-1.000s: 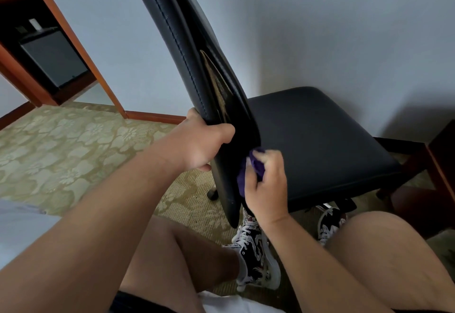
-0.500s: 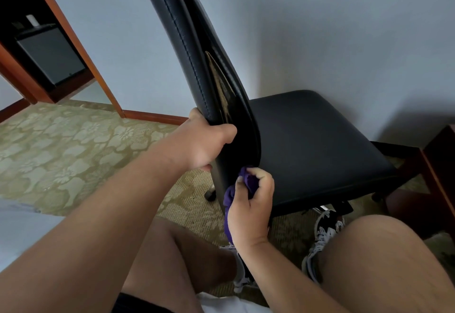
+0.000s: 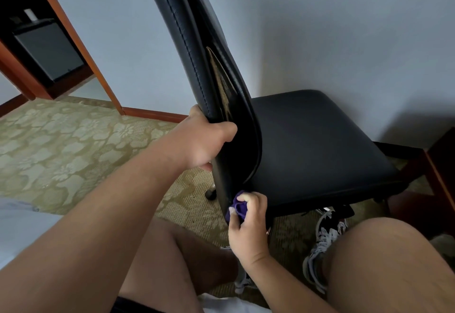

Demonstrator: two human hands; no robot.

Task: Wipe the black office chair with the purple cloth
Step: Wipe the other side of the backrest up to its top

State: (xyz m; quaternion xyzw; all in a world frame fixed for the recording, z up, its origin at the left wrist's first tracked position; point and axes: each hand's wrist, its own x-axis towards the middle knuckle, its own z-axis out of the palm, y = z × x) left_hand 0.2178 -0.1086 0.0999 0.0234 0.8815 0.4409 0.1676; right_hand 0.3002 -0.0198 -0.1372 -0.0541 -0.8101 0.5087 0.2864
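The black office chair (image 3: 315,145) stands in front of me, side-on, its tall backrest (image 3: 187,41) rising to the top of the view and its padded seat to the right. My left hand (image 3: 204,142) grips the lower edge of the backrest. My right hand (image 3: 248,226) is closed around the bunched purple cloth (image 3: 238,208), pressing it against the bottom of the backrest where it meets the seat. Most of the cloth is hidden in my fingers.
My bare knees and patterned sneakers (image 3: 325,238) sit under the chair. A floral carpet (image 3: 61,145) covers the floor. A wooden cabinet with a small black fridge (image 3: 49,51) stands at the far left. Dark wooden furniture (image 3: 440,172) borders the right edge; the grey wall is behind.
My right hand has slid the purple cloth down the back edge of the backrest to its bottom. My left hand has kept its grip in the same place.
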